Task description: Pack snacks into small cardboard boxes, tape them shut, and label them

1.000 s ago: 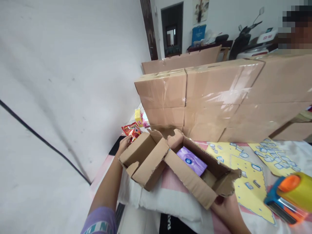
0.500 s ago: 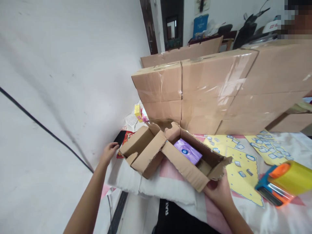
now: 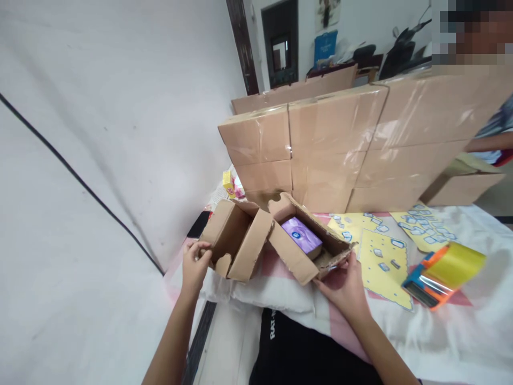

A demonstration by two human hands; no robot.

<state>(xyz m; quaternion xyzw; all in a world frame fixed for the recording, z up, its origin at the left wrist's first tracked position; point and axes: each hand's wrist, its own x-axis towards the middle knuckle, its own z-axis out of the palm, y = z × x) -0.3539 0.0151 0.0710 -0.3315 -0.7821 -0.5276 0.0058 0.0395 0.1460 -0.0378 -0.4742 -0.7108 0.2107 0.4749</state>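
Tall cardboard wall (image 3: 320, 139) blocks the far side

A yellow carton (image 3: 227, 184) sits in the thin gap left of it, by the white wall (image 3: 100, 133). There is room to dip into the left part of the open box (image 3: 249, 251) from above. A purple pack (image 3: 301, 235) fills much of its right part. Papers (image 3: 385, 259) lie flat on the right, but a tape cutter (image 3: 435, 278) sticks up beside them.

tape dispenser (image 3: 435, 278) on cloth (image 3: 481, 337); yellow sheets (image 3: 385, 278) beside it; dark doorway (image 3: 284, 24) behind; part-hidden scooter (image 3: 397, 54), probably
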